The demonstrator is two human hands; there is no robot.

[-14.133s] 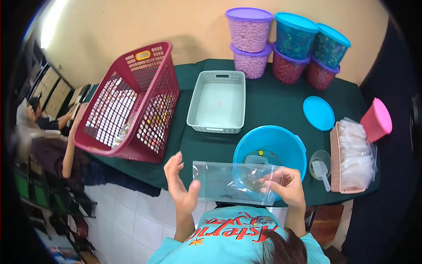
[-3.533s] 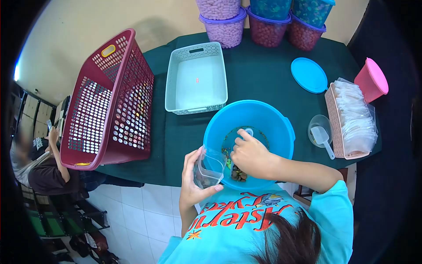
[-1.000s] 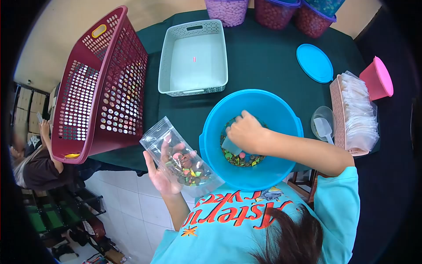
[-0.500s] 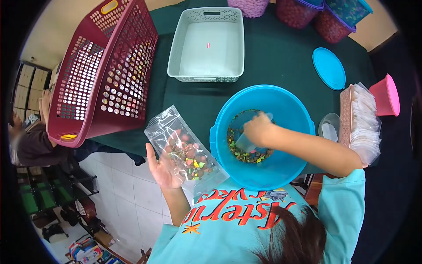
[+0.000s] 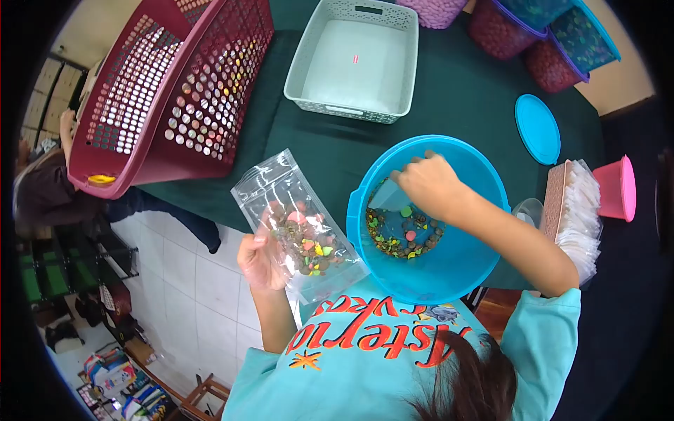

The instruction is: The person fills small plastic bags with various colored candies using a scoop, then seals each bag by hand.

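Note:
My left hand [image 5: 261,265] holds a clear zip pouch [image 5: 286,184], tilted, from its left side, with the thumb bent against it. Brown, pink, yellow and green pieces lie in the pouch. To its right stands a round blue tub [image 5: 472,258] with similar loose pieces [image 5: 401,245] across its bottom. Above those pieces, inside the tub's opening, my right hand [image 5: 434,188] is closed on a translucent scoop [image 5: 387,198]. The fingers and the tub's interior partly hide the scoop's shape.
A pale green basket [image 5: 298,90] and a tall maroon basket [image 5: 151,165] stand on the dark green cloth. Filled tubs [image 5: 502,31] line the back. On the right are a blue lid [image 5: 538,130], a pink basket of bags [image 5: 558,200] and a pink container [image 5: 614,188]. Another person [image 5: 45,189] is at left.
My right hand has lifted the scoop up and away from the pieces, toward the tub's far rim. My left thumb has bent in against the pouch. The view has shifted slightly.

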